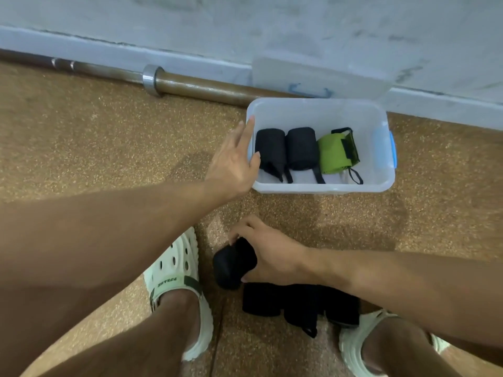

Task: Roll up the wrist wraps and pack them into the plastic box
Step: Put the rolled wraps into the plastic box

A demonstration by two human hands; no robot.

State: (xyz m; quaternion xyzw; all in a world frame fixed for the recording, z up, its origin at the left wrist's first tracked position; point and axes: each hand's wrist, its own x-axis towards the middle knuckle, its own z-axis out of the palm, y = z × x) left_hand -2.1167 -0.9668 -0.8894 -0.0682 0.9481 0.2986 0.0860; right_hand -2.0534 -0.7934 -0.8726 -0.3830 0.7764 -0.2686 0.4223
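**Clerk:** Wrist wraps, nearest item first — a loose black wrap [299, 304] lies unrolled on the floor between the two pale clogs [177, 284], not yet rolled. Just beyond it, a rolled black wrap [234, 263] is gripped by the right hand [268, 257], fingers and thumb curled round it, low over the floor.

**Checker:** Risk on that one?

**Clerk:** In my judgement, the roll could spring loose on the way up — no fastening is visible on it, so only the grip seems to keep it wound. Its tail could also snag on the loose wrap, which lies touching or nearly touching it.

**Checker:** Next item out.

**Clerk:** Left hand [234, 161], fingers straight, resting against the left wall of the plastic box [321, 187], holding nothing. Box contents: two black rolls [285, 149] side by side, one green roll [336, 152] to their right (its strap end looks partly undone). Room remains at the far side and right end.

**Checker:** Risk there?

**Clerk:** The box looks light; a push from that flat hand could slide it toward the wall. A roll dropped in carelessly could knock the green one further open.

**Checker:** Unclear entries?

**Clerk:** Right fingertips are hidden behind the roll. The box lid [318, 77], leaning on the wall, blurs into it. The barbell [152, 80] runs out of frame at left — its other end is hidden behind the box.
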